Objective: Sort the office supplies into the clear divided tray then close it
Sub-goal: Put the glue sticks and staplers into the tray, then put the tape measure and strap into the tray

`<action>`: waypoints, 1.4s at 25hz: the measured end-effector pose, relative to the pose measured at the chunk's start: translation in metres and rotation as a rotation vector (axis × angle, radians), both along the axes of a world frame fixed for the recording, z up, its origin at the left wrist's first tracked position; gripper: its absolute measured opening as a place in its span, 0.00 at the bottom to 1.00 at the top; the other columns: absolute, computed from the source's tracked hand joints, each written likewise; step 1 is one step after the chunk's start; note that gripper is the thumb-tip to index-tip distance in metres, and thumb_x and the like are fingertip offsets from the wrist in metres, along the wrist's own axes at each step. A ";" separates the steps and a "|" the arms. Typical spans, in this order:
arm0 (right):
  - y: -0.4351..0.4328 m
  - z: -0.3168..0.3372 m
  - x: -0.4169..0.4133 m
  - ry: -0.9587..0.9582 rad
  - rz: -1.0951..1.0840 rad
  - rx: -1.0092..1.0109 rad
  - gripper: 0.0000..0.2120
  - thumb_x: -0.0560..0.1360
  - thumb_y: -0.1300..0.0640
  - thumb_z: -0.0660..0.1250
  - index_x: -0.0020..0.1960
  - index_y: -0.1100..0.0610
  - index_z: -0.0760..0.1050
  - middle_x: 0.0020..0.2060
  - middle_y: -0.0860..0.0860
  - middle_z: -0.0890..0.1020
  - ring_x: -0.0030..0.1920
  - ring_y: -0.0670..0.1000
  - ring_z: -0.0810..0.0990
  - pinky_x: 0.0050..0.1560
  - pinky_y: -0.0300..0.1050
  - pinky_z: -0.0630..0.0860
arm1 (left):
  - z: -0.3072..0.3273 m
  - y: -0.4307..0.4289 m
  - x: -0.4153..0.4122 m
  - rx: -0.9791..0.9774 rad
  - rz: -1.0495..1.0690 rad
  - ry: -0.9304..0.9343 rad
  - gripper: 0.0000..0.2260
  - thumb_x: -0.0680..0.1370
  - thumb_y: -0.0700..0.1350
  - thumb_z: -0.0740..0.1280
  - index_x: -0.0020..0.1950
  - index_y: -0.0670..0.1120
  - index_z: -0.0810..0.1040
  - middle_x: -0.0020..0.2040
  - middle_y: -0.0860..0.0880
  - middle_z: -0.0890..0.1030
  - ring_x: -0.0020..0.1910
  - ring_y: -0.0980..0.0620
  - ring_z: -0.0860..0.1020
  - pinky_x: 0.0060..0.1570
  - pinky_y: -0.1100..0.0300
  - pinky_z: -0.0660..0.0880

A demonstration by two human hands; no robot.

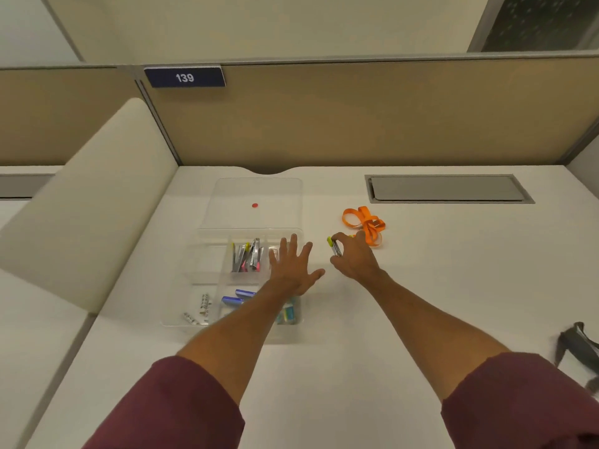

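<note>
The clear divided tray (201,277) lies on the white desk, its lid (256,192) folded open behind it with a red dot on it. Several staplers or clips (248,257) fill the middle back compartment. Small white items (202,307) sit front left, blue items (236,298) front middle, a green-white eraser (287,314) front right. My left hand (293,265) hovers flat with fingers spread over the tray's right side, holding nothing. My right hand (351,257), just right of the tray, pinches a small metal tool with a yellow-green end (334,246).
An orange ribbon (366,225) lies loose on the desk behind my right hand. A grey cable hatch (449,188) is set into the desk at the back right. A dark object (577,345) pokes in at the right edge. A cream divider (81,205) stands left.
</note>
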State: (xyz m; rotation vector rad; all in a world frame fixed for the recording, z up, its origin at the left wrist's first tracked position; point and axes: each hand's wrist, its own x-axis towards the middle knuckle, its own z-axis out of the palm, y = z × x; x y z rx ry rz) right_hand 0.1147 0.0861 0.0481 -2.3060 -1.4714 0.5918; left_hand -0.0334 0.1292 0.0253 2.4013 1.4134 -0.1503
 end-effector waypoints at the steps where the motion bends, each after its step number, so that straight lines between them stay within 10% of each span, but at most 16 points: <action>1: 0.010 0.003 -0.013 -0.005 0.006 0.000 0.23 0.71 0.57 0.67 0.66 0.51 0.70 0.60 0.60 0.68 0.52 0.62 0.78 0.53 0.51 0.77 | 0.001 0.006 -0.016 0.002 0.018 -0.012 0.34 0.78 0.64 0.57 0.79 0.53 0.49 0.80 0.45 0.41 0.78 0.41 0.40 0.74 0.37 0.43; 13: 0.094 -0.014 -0.165 0.091 0.128 -0.061 0.23 0.70 0.58 0.67 0.65 0.51 0.72 0.60 0.60 0.66 0.47 0.64 0.81 0.51 0.54 0.81 | -0.042 0.053 -0.165 -0.100 0.128 0.029 0.40 0.78 0.64 0.55 0.78 0.46 0.36 0.79 0.44 0.35 0.78 0.41 0.38 0.75 0.40 0.41; 35: 0.084 -0.016 -0.162 -0.026 0.088 0.100 0.15 0.76 0.57 0.62 0.62 0.59 0.73 0.59 0.59 0.73 0.59 0.59 0.73 0.53 0.52 0.74 | -0.030 0.051 -0.154 0.068 0.106 -0.106 0.35 0.80 0.63 0.52 0.79 0.47 0.44 0.80 0.44 0.47 0.79 0.42 0.47 0.76 0.43 0.48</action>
